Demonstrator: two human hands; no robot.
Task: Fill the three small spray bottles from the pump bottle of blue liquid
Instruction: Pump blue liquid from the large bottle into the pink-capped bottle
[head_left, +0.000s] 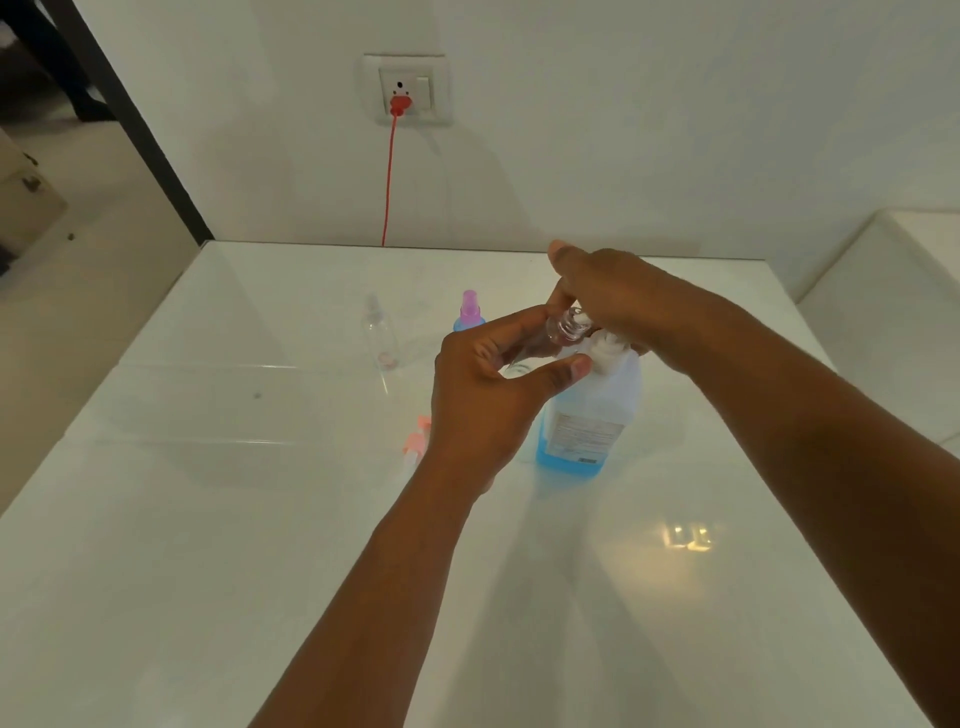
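- Head view, far left: a dark post (130, 119) slants up along the wall beside the white table (208, 519).
- On the wall behind the table, a socket plate (406, 89) carries a red plug with a red cord (388, 176) hanging down to the table's back edge.
- A clear spray bottle (381, 335) with a clear cap stands on the table, left of centre; it looks empty.
- Just to its right stands a second spray bottle (469, 313) with a pink cap and blue liquid in it, partly hidden behind the left hand.
- A pink spray cap (417, 441) lies on the table near the left wrist.
- The left hand (483, 395) grips a third, clear, uncapped bottle (563, 328), tilted with its open neck up against the pump's nozzle.
- The pump bottle (587, 421) stands upright on the table, blue liquid in its lower part, a label on its front.
- The right hand (613, 296) rests on the white pump head (608, 351), fingers curled down over it.
- The two hands are close together above the pump bottle.
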